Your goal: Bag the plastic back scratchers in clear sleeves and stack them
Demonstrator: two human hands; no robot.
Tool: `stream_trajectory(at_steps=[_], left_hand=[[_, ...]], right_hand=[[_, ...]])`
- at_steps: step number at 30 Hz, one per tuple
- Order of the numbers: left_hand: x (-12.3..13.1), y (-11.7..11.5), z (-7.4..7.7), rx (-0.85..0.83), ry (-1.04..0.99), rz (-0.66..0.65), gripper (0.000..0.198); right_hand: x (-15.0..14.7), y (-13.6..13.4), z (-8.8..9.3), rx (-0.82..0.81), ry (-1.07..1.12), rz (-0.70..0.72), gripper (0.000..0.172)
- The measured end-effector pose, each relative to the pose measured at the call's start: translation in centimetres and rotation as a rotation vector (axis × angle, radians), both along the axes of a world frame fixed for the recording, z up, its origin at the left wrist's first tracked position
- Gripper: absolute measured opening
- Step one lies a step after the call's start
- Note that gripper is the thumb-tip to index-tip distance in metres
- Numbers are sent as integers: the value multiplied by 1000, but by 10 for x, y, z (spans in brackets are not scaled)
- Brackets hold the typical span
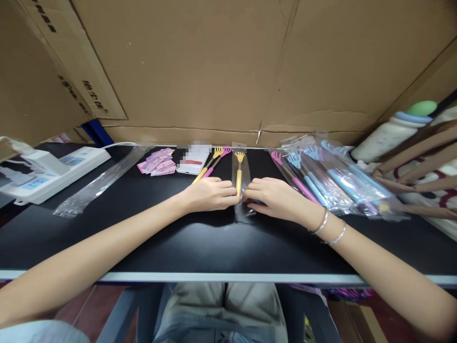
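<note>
A yellow back scratcher (239, 182) with a claw-shaped head lies upright in the picture inside a clear plastic bag (234, 164). From the left, the fingers of my left hand (213, 194) close at the lower end of its handle and the bag. On the other side, my right hand (273, 197) has bent fingers pinching the bag's lower edge, its fingertips partly hidden. Just past my left hand lie a loose yellow back scratcher (200, 175) and a pink back scratcher (209, 171), their lower ends covered by that hand.
Several bagged back scratchers (333, 178) are piled at the right. At the left lie an empty plastic bag (102, 183), pink cards (159, 163) and a white packet (194, 162). A power strip (60, 171) sits far left, a bottle (387, 136) far right. Cardboard (200, 66) walls the back.
</note>
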State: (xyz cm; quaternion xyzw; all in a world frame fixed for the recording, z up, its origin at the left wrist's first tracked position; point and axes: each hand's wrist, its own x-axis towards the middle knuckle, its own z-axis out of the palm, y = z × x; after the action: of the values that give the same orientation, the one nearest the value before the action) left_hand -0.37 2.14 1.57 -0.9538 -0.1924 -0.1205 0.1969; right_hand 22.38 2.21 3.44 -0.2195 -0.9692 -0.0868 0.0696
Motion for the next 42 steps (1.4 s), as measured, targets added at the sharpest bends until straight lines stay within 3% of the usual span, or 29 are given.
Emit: stream_trajectory(at_steps=[7, 17, 29, 42], left_hand=[[1, -1, -1, -1, -19, 49, 23], [-2, 1, -8, 119, -140, -22, 16], [-3, -2, -11, 134, -109, 33, 26], [2, -7, -14, -45, -260, 82, 26]], right_hand=[[1, 1, -1, -37, 17, 10, 8], [2, 1, 2, -86, 24, 0, 11], [3, 2, 2, -47, 10, -15, 10], [0, 0, -2, -67, 44, -72, 24]])
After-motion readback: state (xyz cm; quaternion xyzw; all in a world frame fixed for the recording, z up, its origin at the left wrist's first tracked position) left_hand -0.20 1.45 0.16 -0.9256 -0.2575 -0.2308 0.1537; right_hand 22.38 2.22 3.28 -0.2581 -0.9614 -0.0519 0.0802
